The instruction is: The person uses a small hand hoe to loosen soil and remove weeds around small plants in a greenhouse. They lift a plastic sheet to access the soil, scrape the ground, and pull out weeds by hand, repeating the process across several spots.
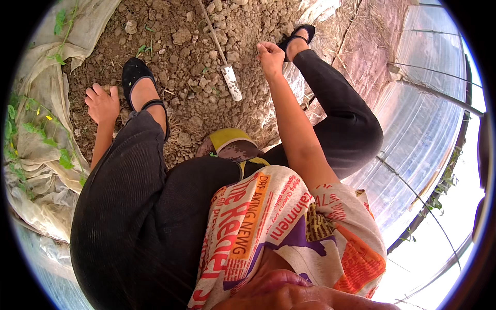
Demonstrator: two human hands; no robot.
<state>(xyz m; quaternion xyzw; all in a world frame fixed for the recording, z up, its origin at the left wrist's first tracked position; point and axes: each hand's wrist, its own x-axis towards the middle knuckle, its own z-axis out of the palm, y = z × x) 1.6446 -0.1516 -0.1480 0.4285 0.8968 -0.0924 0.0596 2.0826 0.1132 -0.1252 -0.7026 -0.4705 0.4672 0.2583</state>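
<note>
My left hand (102,104) rests at the cloddy soil (182,37) left of my black shoe (135,71), its fingers spread and nothing seen in them. Beside my other black shoe (306,31), my right hand (271,58) is raised with thumb and fingers drawn together; no object shows between them. A hand tool with a thin shaft (213,35) and a worn, pale cylindrical end (231,82) lies on the soil between my feet, apart from both hands. The tool's far end is cut off by the picture's top edge.
Crumpled pale sheeting (42,89) with green vines and yellow flowers (49,117) lines the left side. A camouflage item with a yellow panel (230,136) sits between my legs. Clear plastic greenhouse film (422,116) with wires and a pole (441,95) curves along the right.
</note>
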